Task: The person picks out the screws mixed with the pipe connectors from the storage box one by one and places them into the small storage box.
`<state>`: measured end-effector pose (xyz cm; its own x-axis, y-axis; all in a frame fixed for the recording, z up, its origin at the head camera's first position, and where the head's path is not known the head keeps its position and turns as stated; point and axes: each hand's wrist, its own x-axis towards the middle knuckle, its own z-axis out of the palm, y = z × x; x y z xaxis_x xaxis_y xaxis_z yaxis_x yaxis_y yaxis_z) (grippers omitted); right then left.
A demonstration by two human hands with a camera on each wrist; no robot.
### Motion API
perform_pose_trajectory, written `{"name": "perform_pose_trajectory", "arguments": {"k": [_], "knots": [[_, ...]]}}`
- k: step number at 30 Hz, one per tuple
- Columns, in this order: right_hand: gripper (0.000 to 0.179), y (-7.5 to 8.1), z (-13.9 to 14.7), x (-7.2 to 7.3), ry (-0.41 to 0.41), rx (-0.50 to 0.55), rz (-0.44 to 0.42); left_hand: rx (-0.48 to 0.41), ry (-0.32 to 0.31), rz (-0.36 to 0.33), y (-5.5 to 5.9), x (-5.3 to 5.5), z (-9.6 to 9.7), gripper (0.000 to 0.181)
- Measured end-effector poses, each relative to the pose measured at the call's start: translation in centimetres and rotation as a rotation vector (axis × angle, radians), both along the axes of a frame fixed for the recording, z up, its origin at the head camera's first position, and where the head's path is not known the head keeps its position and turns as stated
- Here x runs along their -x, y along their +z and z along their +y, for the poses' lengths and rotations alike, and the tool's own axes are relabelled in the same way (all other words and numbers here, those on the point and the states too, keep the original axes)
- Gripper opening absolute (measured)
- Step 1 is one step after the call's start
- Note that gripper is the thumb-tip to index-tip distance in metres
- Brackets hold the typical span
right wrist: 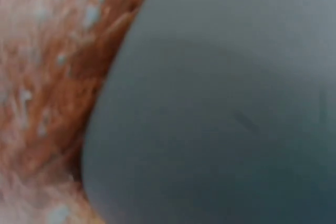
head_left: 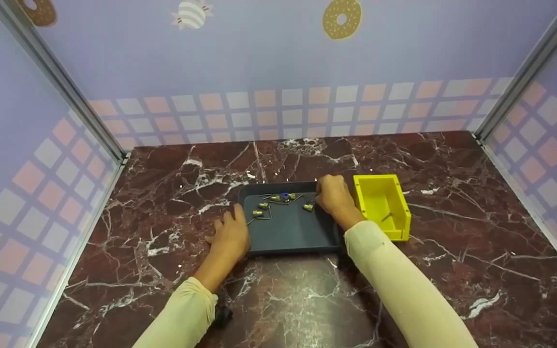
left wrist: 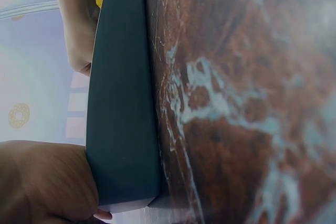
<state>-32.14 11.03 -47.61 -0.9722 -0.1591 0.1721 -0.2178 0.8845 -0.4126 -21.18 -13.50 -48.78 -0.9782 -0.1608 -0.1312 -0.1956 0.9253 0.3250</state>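
A dark grey tray lies on the marbled table, and its long wall fills much of the left wrist view. Several small brass fittings with thin metal rods lie inside; one has a blue part. My left hand grips the tray's left rim, fingers spread along the outside; its thumb is hidden. At the upper right corner, my right hand has its fingers curled over the rim. A brass fitting lies close to those fingers. Only the blurred tray wall shows near the right hand in its wrist view.
A yellow open-front bin stands just right of the tray, with a small rod-like piece in it. Patterned panels enclose the table at the back and on both sides. A dark object shows by the left sleeve.
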Motion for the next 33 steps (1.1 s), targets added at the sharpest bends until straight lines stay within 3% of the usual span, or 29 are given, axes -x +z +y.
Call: {"name": "perform_pose_trajectory", "arguments": {"k": [11, 26, 33], "knots": [[0.007, 0.3, -0.1, -0.7, 0.048, 0.019, -0.156, -0.002, 0.003, -0.011, 0.1, 0.0, 0.0, 0.072], [0.006, 0.1, 0.7, -2.1, 0.053, 0.132, -0.107, 0.002, 0.002, -0.015, 0.2, 0.0, 0.1, 0.073], [0.007, 0.4, 1.1, -2.4, 0.026, 0.198, -0.129, -0.008, 0.002, -0.008, 0.0, 0.0, 0.1, 0.072]]}}
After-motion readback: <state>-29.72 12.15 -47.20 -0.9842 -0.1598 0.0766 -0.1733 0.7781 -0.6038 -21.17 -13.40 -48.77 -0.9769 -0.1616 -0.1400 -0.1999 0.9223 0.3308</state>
